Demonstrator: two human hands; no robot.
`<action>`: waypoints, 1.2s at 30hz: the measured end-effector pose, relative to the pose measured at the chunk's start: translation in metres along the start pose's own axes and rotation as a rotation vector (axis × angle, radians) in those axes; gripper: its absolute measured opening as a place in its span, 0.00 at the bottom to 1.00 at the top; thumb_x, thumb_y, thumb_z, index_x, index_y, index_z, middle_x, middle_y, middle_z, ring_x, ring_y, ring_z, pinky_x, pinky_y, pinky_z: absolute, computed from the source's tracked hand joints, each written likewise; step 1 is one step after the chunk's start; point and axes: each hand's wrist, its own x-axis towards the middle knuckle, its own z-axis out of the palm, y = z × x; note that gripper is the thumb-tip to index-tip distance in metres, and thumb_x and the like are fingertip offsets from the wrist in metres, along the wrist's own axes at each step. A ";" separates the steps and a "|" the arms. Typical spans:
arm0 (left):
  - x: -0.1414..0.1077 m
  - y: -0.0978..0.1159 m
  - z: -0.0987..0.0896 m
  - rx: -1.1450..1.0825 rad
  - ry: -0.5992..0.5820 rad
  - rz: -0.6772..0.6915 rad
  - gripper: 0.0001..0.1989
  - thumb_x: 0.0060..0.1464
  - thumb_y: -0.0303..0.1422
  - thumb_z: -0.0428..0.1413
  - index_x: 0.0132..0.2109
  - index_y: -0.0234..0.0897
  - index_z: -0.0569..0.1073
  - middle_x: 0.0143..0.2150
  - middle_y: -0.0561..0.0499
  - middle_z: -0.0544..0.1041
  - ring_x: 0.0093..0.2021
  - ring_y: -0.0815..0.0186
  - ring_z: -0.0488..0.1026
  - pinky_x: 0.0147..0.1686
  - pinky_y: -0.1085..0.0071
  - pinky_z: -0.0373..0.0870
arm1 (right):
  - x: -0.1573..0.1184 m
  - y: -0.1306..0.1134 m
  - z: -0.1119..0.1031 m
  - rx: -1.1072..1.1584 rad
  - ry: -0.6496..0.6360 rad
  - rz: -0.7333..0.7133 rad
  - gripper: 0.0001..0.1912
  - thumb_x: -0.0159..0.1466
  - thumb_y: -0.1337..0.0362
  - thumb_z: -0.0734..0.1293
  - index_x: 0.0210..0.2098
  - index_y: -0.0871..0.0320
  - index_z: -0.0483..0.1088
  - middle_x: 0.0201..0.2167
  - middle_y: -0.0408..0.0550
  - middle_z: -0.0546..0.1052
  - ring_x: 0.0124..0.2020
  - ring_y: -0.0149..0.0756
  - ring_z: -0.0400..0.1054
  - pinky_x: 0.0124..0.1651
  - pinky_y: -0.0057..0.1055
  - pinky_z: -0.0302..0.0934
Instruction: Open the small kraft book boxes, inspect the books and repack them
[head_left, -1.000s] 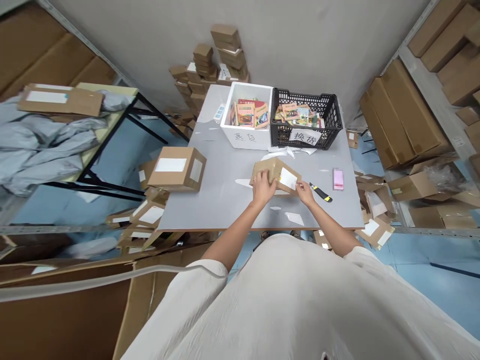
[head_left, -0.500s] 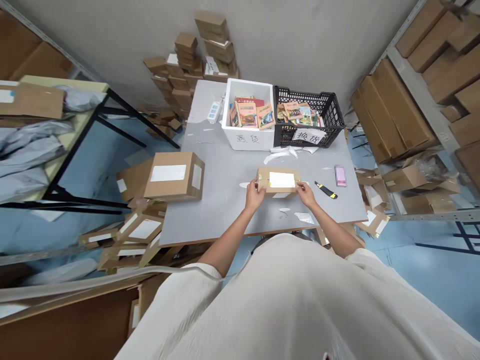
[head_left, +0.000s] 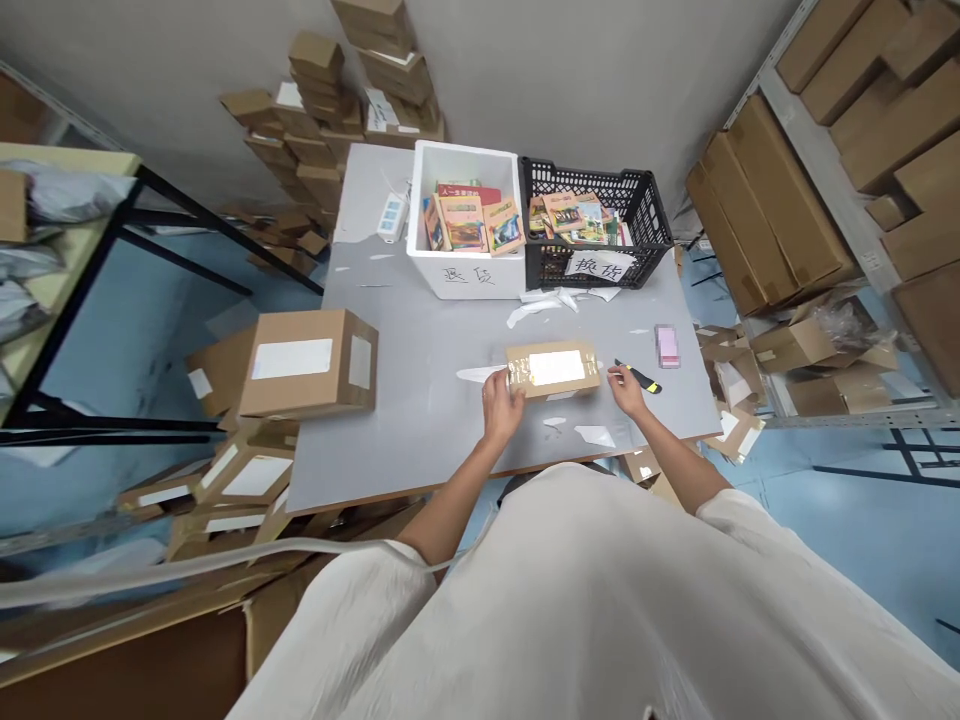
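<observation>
A small taped cardboard box [head_left: 553, 370] with a white label lies on the grey table in front of me. My left hand [head_left: 502, 408] grips its left end, thumb along the near side. Off the box's right end, my right hand [head_left: 625, 390] has its fingers slightly apart and holds nothing that I can see. Its fingertips are beside a black and yellow utility knife [head_left: 640, 377], which lies flat on the table; whether they touch it I cannot tell.
Behind stand a white foam box [head_left: 469, 272] and a black plastic crate [head_left: 600, 268], both holding books. A larger carton [head_left: 307, 390] sits at the table's left. A pink phone-like object [head_left: 667, 346] lies right. Paper scraps [head_left: 595, 436] are scattered about.
My right hand has left the small box and moved right to the utility knife. My left hand stays on the box. The view has shifted a little to the right.
</observation>
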 end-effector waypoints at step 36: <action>-0.016 0.028 0.012 0.354 -0.148 0.147 0.30 0.64 0.28 0.54 0.72 0.40 0.74 0.69 0.36 0.78 0.73 0.42 0.71 0.73 0.40 0.67 | 0.067 0.050 -0.054 0.070 -0.142 0.221 0.22 0.72 0.55 0.60 0.57 0.55 0.79 0.42 0.47 0.83 0.40 0.41 0.81 0.44 0.34 0.75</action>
